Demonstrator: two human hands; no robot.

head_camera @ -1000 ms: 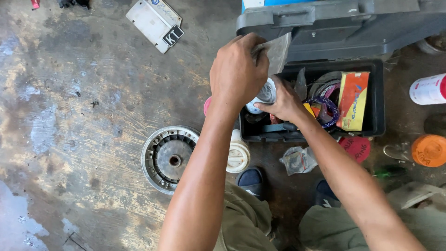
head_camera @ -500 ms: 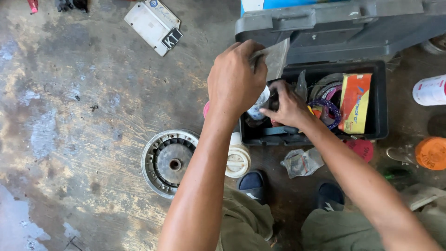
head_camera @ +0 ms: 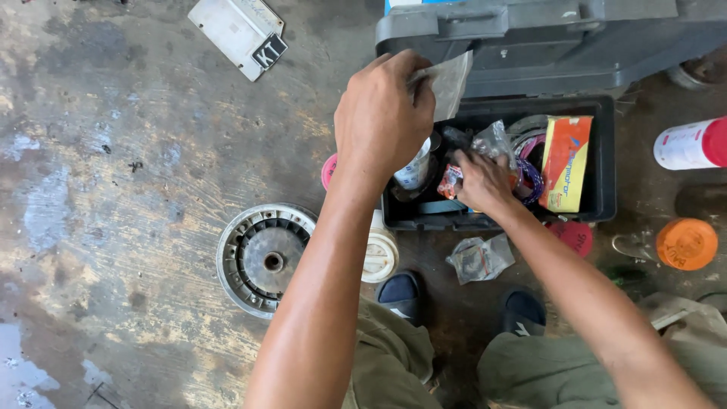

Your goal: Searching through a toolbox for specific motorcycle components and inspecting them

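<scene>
Stained concrete floor (head_camera: 113,189) spreads under me, with a round finned metal disc (head_camera: 265,257) lying flat by my knee. My left hand (head_camera: 382,121) pinches a small clear plastic bag (head_camera: 448,82) up out of the way, freeing room in the black toolbox (head_camera: 606,159), where my right hand (head_camera: 481,178) closes on a crinkled packet (head_camera: 492,142) among the clutter.

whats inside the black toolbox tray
In the black tray: an orange and yellow box, clear plastic bags, coiled rings, a white cup. The right hand and left hand cover the rest.
</scene>
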